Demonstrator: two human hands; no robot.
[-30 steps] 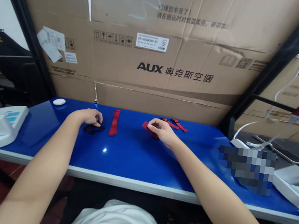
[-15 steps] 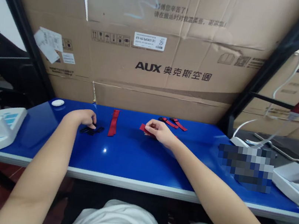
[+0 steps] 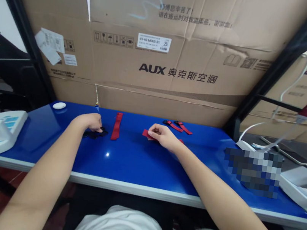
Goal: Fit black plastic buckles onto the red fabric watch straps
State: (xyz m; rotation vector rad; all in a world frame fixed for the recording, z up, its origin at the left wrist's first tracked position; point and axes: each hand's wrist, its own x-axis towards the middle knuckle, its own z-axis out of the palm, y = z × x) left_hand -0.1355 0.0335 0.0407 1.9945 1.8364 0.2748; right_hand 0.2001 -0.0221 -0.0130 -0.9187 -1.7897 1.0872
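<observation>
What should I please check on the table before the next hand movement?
1. Right hand pinching a red strap: ok.
2. Left hand at the black pieces: ok.
3. One black piece firmly gripped: cannot tell; the fingers hide it.
4. Loose red strip lying between the hands, touched by neither: ok.
5. Two red straps with black fittings apart from the fingers, toward the cardboard: ok.
6. Whole length of the pinched strap visible: not ok; the hand covers part.
</observation>
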